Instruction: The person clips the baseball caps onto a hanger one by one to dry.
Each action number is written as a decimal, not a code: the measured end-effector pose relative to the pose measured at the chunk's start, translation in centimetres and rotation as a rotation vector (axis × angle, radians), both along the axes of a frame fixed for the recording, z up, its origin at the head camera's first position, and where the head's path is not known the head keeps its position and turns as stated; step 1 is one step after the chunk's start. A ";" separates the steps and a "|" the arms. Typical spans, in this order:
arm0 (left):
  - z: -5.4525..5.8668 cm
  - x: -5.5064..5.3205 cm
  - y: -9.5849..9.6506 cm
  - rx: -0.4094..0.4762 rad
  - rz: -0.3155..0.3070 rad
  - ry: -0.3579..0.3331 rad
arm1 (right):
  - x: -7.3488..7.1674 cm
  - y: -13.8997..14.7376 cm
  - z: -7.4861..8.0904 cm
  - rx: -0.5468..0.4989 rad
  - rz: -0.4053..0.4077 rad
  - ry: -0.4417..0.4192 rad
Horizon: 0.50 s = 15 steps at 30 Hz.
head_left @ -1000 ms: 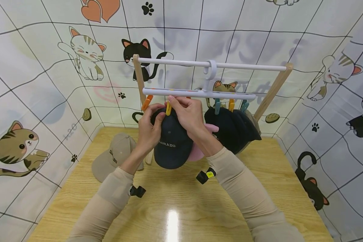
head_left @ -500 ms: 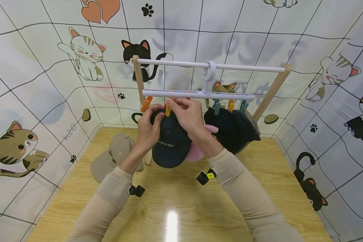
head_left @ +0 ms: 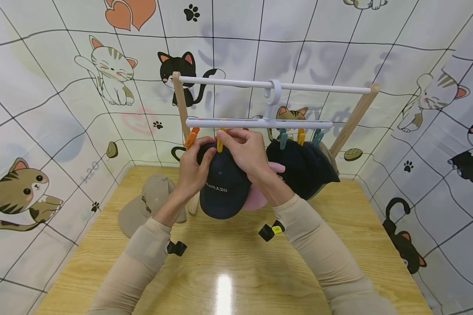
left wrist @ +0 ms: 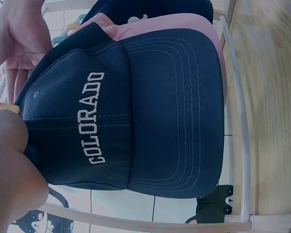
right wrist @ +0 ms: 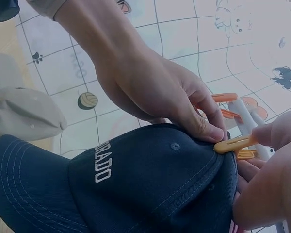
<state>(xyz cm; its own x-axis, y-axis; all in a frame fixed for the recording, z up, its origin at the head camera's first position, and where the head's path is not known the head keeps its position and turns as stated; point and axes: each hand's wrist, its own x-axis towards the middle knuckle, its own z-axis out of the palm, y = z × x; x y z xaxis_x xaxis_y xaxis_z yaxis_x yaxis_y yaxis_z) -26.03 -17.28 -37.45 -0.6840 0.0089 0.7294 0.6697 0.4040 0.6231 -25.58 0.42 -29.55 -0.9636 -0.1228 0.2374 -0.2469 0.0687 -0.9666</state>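
Observation:
A dark navy baseball cap (head_left: 224, 188) with COLORADO across its front hangs under the white hanger bar (head_left: 236, 124), brim down. My left hand (head_left: 193, 168) pinches the cap's crown between thumb and fingers. At the crown's top, my right hand (head_left: 246, 151) pinches a yellow clothespin (head_left: 220, 142), its thumb on the pin's end. In the right wrist view the clothespin (right wrist: 233, 144) sits on the cap's edge, right beside the left thumb tip. Behind this cap hangs a pink cap (head_left: 255, 199), mostly hidden.
Dark caps (head_left: 299, 168) hang at the bar's right from blue and orange clothespins. An orange clothespin (head_left: 191, 137) dangles at the left end. A beige cap (head_left: 151, 201) lies on the wooden table (head_left: 220, 262). Wooden posts (head_left: 354, 120) carry the white rod (head_left: 319, 88).
Both hands stay at the cap's top with the yellow clothespin. The cap and hanger bar have shifted only very slightly.

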 end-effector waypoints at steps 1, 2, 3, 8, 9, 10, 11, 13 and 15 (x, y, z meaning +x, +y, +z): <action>0.0 0.0 -0.1 -0.004 -0.003 0.000 | 0.0 0.0 0.0 0.000 0.001 0.005; -0.1 0.0 -0.1 -0.006 -0.007 -0.003 | 0.1 0.0 -0.1 -0.001 0.001 0.010; -0.1 0.0 -0.2 -0.006 -0.011 -0.009 | 0.1 -0.1 -0.1 -0.001 0.000 0.016; -0.4 0.3 -0.7 -0.016 -0.011 -0.054 | 0.1 -0.2 -0.5 -0.002 -0.006 0.042; -0.5 0.3 -0.9 -0.020 -0.006 -0.060 | 0.1 -0.2 -0.5 -0.003 -0.006 0.046; -0.6 0.4 -1.1 -0.026 -0.005 -0.065 | 0.1 -0.3 -0.6 -0.004 -0.005 0.048; -0.6 0.4 -1.2 -0.036 -0.002 -0.071 | 0.1 -0.3 -0.6 -0.005 -0.006 0.050; -0.8 0.5 -1.6 -0.054 0.000 -0.084 | 0.1 -0.3 -0.6 -0.007 -0.003 0.054; -1.0 0.5 -2.0 -0.071 -0.010 -0.094 | 0.1 -0.3 -0.6 -0.007 -0.001 0.055</action>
